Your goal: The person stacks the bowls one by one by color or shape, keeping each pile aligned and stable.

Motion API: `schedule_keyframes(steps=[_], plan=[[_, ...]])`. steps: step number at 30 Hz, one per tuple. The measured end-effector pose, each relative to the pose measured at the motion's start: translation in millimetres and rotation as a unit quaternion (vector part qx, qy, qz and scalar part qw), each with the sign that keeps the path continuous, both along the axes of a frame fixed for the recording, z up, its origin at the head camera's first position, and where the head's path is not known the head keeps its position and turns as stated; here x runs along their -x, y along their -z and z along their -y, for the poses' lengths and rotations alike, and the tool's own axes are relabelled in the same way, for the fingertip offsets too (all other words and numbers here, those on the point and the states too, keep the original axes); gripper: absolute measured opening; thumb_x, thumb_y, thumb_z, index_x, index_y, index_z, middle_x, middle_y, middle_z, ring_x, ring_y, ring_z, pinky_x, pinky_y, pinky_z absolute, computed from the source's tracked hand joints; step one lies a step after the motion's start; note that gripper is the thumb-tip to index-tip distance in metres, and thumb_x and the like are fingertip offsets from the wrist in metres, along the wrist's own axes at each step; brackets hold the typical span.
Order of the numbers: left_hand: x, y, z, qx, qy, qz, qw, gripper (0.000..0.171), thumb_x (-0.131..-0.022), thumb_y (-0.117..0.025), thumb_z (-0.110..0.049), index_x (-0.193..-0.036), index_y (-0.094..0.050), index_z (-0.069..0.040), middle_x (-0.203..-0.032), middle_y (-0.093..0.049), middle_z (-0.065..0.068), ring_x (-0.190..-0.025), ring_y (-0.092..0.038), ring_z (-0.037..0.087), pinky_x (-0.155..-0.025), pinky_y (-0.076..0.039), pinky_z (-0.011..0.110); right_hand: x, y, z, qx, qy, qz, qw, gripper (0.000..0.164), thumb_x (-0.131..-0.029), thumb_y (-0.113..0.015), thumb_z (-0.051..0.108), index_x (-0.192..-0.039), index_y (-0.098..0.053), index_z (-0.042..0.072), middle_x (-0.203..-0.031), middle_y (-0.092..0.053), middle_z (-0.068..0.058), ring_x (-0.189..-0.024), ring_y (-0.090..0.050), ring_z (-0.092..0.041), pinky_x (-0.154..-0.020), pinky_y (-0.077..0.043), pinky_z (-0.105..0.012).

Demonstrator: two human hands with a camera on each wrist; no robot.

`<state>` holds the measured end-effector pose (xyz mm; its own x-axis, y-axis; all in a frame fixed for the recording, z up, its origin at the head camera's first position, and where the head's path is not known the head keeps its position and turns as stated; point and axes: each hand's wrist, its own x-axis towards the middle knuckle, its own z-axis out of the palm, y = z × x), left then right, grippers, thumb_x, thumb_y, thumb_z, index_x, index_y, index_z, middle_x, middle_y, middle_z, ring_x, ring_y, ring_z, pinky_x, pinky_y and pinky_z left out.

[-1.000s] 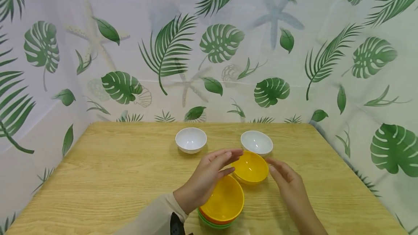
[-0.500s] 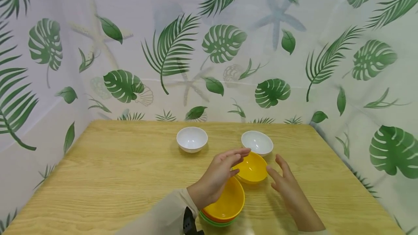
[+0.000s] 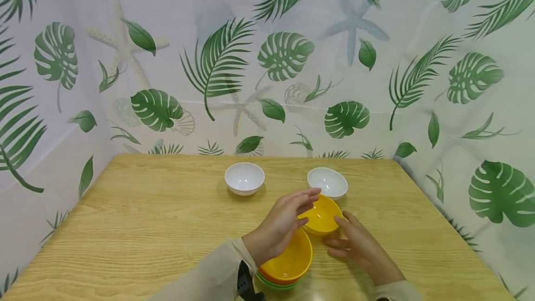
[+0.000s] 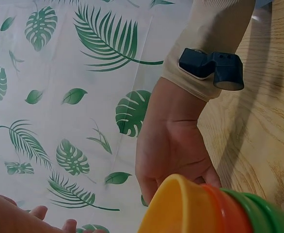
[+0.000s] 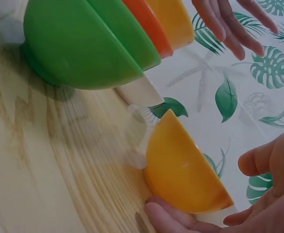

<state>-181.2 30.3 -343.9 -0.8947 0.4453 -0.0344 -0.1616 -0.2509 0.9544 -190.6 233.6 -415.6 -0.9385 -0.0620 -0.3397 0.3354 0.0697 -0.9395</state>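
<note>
Across the head view, a single yellow bowl (image 3: 321, 216) is being supported, it seems, by the wooden table (image 3: 146, 222), just in front of the right white bowl (image 3: 328, 181). The left white bowl (image 3: 244, 178) is being left well apart. The left hand (image 3: 281, 224) is being held over the stack of bowls (image 3: 290, 259), fingers extended toward the yellow bowl's left rim, nothing visibly being gripped. Compared with half a second ago, the right hand (image 3: 360, 245) is being held lower and nearer the yellow bowl's near right side, its lower fingers being blurred. The bowls are not being visibly shifted; by this change, the yellow bowl is being flanked more closely from both sides, and the work appears to be centred on it.

From the left wrist, the stack is being seen at the lower edge, and the right hand is being partly hidden behind it. Above that hand, a dark device (image 4: 212, 68) is being worn on the beige sleeve (image 4: 205, 29).

From the right wrist, the right hand's fingers and thumb are being kept apart, unclenched, beside the yellow bowl; whether its base is being touched cannot be told. In the stack, an orange bowl (image 5: 154, 26) is being held between yellow and green ones. Near it, the left hand's fingers are being extended loosely, nothing being grasped.
</note>
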Motion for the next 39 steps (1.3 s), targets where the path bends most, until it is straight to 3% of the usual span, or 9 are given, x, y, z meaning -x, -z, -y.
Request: schedule_keyframes(steps=[9, 17, 25, 35, 39], plan=[[-0.9, -1.2, -0.7, 0.008, 0.008, 0.013, 0.9999, 0.038, -0.101, -0.036, -0.03, -0.129, -0.055, -0.012, -0.128, -0.05, 0.004, -0.121, -0.041, 0.022, -0.102, -0.031, 0.046, 7.1, 14.1, 7.1, 0.047, 0.023, -0.009, 0.999, 0.048, -0.104, -0.024, 0.016, -0.146, -0.008, -0.002, -0.125, -0.041, -0.029, -0.093, -0.061, -0.035, -0.079, -0.05, -0.047], [-0.8, -2.5, -1.1, 0.003, 0.008, 0.019, 0.9998, 0.038, -0.101, -0.037, -0.031, -0.129, -0.055, -0.012, -0.127, -0.05, 0.005, -0.121, -0.041, 0.022, -0.102, -0.031, 0.044, 7.8, 16.0, 9.4, 0.083, 0.048, -0.013, 0.995, 0.046, -0.103, -0.023, 0.013, -0.143, -0.011, -0.006, -0.106, -0.057, -0.022, -0.09, -0.062, -0.034, -0.079, -0.05, -0.045], [0.2, -2.2, 0.8, 0.002, 0.004, 0.029, 0.9996, 0.04, -0.101, -0.038, -0.033, -0.13, -0.053, -0.01, -0.129, -0.048, 0.006, -0.122, -0.04, 0.023, -0.103, -0.031, 0.044, 7.8, 18.7, 11.2, 0.094, 0.062, -0.026, 0.993, 0.045, -0.103, -0.022, 0.011, -0.143, -0.011, -0.008, -0.097, -0.061, -0.019, -0.088, -0.062, -0.033, -0.078, -0.051, -0.044], [2.0, -1.4, 2.1, -0.007, -0.009, 0.035, 0.9993, 0.042, -0.101, -0.036, -0.031, -0.135, -0.046, -0.007, -0.132, -0.043, 0.012, -0.126, -0.034, 0.029, -0.105, -0.027, 0.046, 1.7, 14.7, 8.1, 0.097, 0.072, -0.034, 0.992, 0.049, -0.103, -0.021, 0.011, -0.145, -0.004, -0.007, -0.122, -0.043, -0.029, -0.093, -0.061, -0.029, -0.085, -0.047, -0.044], [1.6, -1.2, 2.1, -0.021, -0.012, 0.047, 0.9986, 0.044, -0.101, -0.037, -0.029, -0.137, -0.043, -0.005, -0.135, -0.039, 0.016, -0.129, -0.03, 0.033, -0.105, -0.026, 0.047, -2.4, 10.4, 6.4, 0.09, 0.08, -0.033, 0.992, 0.049, -0.103, -0.02, 0.012, -0.145, -0.004, -0.007, -0.113, -0.052, -0.022, -0.093, -0.061, -0.031, -0.083, -0.048, -0.045]])
